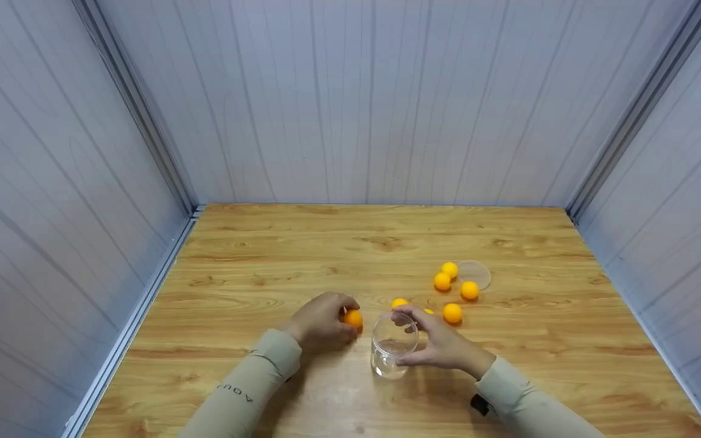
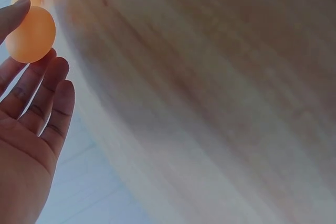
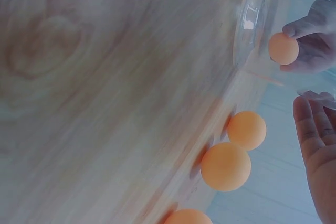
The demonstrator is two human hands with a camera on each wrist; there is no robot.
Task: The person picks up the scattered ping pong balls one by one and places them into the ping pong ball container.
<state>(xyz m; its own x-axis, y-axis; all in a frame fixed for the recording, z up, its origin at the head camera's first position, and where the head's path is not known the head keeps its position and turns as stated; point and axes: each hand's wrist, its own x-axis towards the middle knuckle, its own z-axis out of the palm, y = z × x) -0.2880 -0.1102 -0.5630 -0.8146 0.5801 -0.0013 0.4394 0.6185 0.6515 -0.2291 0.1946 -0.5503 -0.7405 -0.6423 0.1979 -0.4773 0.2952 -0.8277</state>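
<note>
My left hand (image 1: 323,317) pinches an orange ping-pong ball (image 1: 353,319) between thumb and fingers, just left of a clear cup (image 1: 387,359). In the left wrist view, the thumb lies over the held ball (image 2: 32,38) and the other fingers spread below it. The upright cup has its mouth facing up, and no ball shows inside. Around its right side curls my right hand (image 1: 445,348), thumb toward me and fingers at the far rim. Through the cup's transparent wall (image 3: 270,3), the right wrist view shows the left hand with its ball.
Behind the right hand, an orange ball (image 1: 399,302) and a partly hidden one (image 1: 428,311) lie near the cup. Several more, including one ball (image 1: 452,314), are farther right. A clear round disc (image 1: 475,275) lies flat beside them. Pale panels (image 1: 350,109) enclose the wooden table (image 1: 253,255).
</note>
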